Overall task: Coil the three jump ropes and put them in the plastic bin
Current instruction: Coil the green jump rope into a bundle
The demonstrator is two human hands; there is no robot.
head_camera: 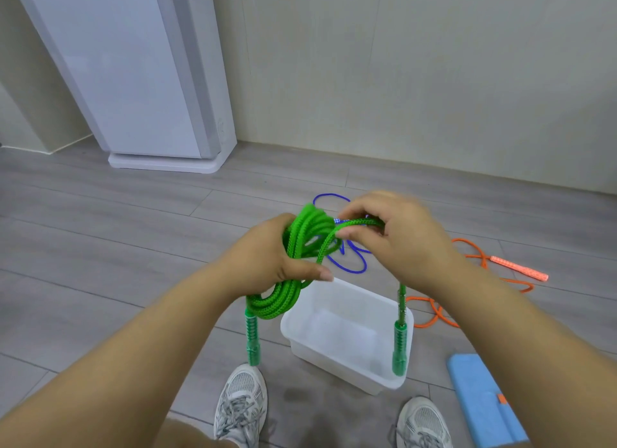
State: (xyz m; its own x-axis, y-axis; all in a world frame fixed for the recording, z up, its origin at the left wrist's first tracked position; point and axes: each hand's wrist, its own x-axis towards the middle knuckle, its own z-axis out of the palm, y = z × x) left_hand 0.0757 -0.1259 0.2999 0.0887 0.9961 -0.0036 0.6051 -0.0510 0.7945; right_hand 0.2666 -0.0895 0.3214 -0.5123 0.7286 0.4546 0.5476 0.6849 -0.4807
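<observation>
My left hand grips a coiled bundle of the green jump rope above the floor. My right hand pinches a loose strand of the same rope leading from the bundle. One green handle hangs below the coil, the other dangles under my right hand over the bin's right rim. The white plastic bin stands on the floor beneath, with nothing in it. A blue rope lies on the floor behind my hands, partly hidden. An orange rope sprawls to the right.
A white upright appliance stands at the back left against the wall. A blue mat lies at the lower right. My two grey sneakers stand just in front of the bin on the grey plank floor.
</observation>
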